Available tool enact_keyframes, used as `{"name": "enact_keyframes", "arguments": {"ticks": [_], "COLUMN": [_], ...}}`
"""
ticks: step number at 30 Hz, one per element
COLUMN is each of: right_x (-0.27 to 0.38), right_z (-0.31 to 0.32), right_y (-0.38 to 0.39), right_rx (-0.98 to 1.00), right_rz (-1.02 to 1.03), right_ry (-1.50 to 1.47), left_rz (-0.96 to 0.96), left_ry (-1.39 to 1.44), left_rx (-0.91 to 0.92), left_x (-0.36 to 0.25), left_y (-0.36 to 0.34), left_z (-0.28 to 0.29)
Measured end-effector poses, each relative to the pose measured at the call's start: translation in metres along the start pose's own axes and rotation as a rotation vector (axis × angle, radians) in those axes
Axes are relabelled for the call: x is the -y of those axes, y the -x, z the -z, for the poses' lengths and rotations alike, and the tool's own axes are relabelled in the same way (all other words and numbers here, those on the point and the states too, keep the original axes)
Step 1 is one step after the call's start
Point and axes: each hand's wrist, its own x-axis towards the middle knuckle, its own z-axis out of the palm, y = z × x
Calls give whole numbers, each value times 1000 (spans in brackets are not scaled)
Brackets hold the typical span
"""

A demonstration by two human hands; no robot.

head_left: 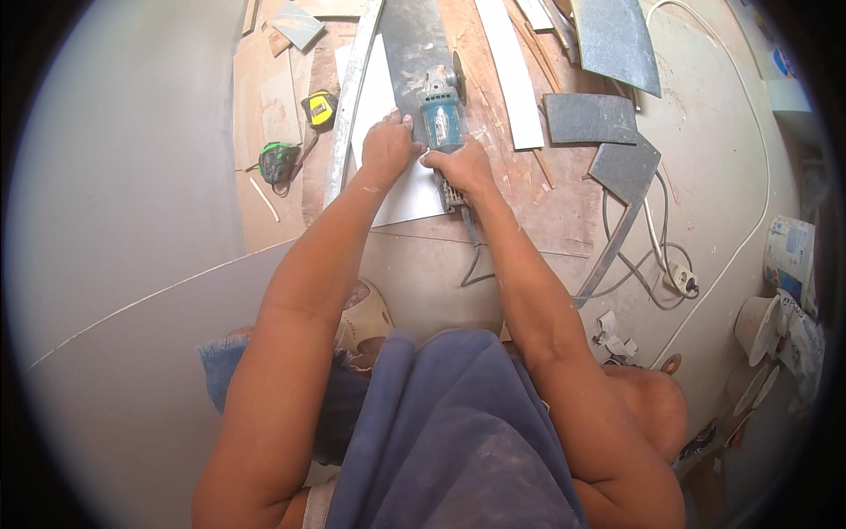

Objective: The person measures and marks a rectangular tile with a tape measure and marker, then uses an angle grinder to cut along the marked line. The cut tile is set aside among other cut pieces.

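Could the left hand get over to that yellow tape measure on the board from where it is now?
Probably yes. The left hand rests on the white tile beside the angle grinder. The yellow tape measure lies just to its left, with only a flat metal straightedge between them, low enough to reach across.

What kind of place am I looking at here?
Likely a tiling or renovation site: a person crouches on the floor, both hands on a teal angle grinder over a white tile, with grey tile offcuts and a tape measure nearby.
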Motion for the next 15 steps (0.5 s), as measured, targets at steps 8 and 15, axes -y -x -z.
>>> {"name": "enact_keyframes", "arguments": {"ticks": [8,15], "right_x": [-4,-2], "right_z": [-1,0], "right_y": [4,11], "right_rx": [27,14], "right_rz": [-9,-38], "right_ry": [-11,-15], "left_rz": [19,15], "left_ry": [2,-2], "left_rx": [5,11], "left_x": [1,0], "left_y": [0,0], "left_z": [-2,-2]}}
